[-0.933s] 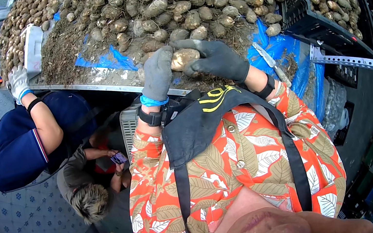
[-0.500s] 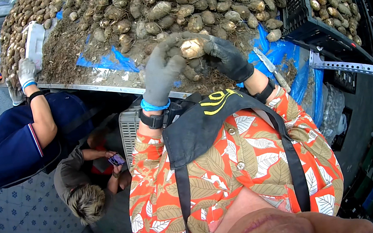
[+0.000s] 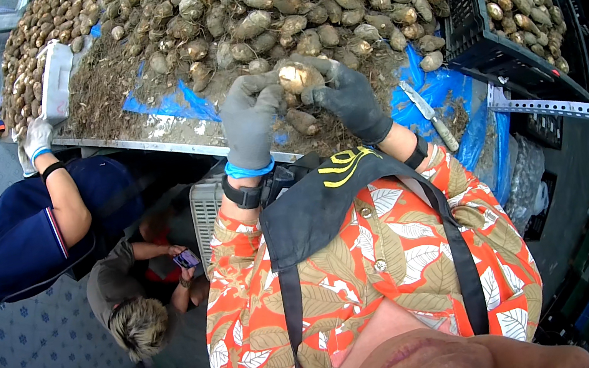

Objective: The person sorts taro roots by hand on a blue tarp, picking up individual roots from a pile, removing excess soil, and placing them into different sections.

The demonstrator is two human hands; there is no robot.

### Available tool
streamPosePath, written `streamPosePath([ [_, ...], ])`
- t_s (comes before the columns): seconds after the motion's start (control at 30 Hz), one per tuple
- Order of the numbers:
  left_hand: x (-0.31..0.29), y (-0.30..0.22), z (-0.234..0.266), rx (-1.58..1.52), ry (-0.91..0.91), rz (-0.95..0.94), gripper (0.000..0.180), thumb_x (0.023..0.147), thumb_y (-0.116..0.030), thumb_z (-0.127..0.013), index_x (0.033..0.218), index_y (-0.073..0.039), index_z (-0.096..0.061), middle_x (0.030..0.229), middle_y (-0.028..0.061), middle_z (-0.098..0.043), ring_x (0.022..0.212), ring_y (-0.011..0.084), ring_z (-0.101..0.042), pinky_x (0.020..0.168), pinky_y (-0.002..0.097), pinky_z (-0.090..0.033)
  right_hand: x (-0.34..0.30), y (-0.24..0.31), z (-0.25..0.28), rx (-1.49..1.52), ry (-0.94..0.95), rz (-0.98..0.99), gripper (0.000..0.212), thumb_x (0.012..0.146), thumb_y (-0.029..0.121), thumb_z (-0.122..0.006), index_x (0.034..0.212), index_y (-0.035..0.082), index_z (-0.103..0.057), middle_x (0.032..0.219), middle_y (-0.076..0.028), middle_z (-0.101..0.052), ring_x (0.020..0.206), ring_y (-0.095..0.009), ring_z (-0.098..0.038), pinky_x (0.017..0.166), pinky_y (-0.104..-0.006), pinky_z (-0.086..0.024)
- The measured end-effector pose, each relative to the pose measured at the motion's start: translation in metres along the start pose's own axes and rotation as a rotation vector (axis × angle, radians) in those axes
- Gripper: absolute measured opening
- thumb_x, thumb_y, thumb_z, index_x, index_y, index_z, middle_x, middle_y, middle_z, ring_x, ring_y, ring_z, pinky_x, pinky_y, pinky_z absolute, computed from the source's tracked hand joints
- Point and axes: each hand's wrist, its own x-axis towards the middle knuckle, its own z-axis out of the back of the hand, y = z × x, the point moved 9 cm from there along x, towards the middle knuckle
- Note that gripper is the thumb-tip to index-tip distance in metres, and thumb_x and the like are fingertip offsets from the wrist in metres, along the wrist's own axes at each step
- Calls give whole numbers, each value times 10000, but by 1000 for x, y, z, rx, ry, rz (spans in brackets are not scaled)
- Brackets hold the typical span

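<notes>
A brown taro (image 3: 299,79) with a pale, bare patch is held up between my two gloved hands, above the near edge of the heap. My left hand (image 3: 249,117), in a grey glove with a blue band at the wrist, closes its fingers on the taro's left side. Gripping the other side is my right hand (image 3: 352,100), in a darker grey glove. Another taro (image 3: 302,122) lies on the dirt just below it. A knife (image 3: 429,114) rests on blue plastic to the right of my right hand.
A large taro heap (image 3: 264,2) covers the table's far side. At right stands a black crate (image 3: 476,36) of taro beside a perforated metal bar (image 3: 562,106). A co-worker's gloved hand (image 3: 37,137) is near a white container (image 3: 56,83); another person (image 3: 133,289) crouches with a phone.
The taro has turned and shifted slightly left in my hands, and my right fingers have moved lower around it. At left, the co-worker's hand has dropped from the white container's side.
</notes>
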Motion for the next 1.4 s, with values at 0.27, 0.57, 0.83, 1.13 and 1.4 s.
streamPosePath([
  [0.27,-16,-17,-26,120,207,93,78,822,-37,-577,884,11,-580,792,40,-590,705,106,-580,626,243,-476,-3,17,13,-53,-75,106,580,757,145,-671,1315,70,-530,1185,-117,-610,967,-145,-600,811,-263,-482],
  [0.57,0,-48,-6,531,-13,-250,94,760,-24,-632,842,13,-609,856,70,-634,730,116,-583,650,252,-482,-4,15,14,-215,-24,133,587,747,156,-696,1307,87,-539,1140,-133,-626,975,-170,-611,810,-294,-495],
  [0.83,7,-37,-14,711,81,-316,89,799,-63,-622,866,-6,-613,841,113,-631,774,227,-613,697,325,-478,-6,11,-3,-468,302,-33,550,729,155,-735,1246,46,-582,1163,-117,-647,1054,-194,-606,906,-321,-460],
  [1.13,23,39,18,587,237,41,277,902,-223,-570,1038,17,-596,874,78,-630,809,137,-572,690,340,-465,-4,21,-9,160,311,43,575,769,351,-713,1252,68,-580,1174,-83,-638,1068,-172,-591,921,-281,-440],
  [1.4,-5,27,-28,-168,414,143,579,908,-295,-603,1347,35,-420,1235,120,-550,1045,180,-581,853,297,-494,-2,9,2,160,92,65,306,893,159,-549,1156,27,-634,1174,-95,-632,1078,-166,-576,930,-291,-436],
])
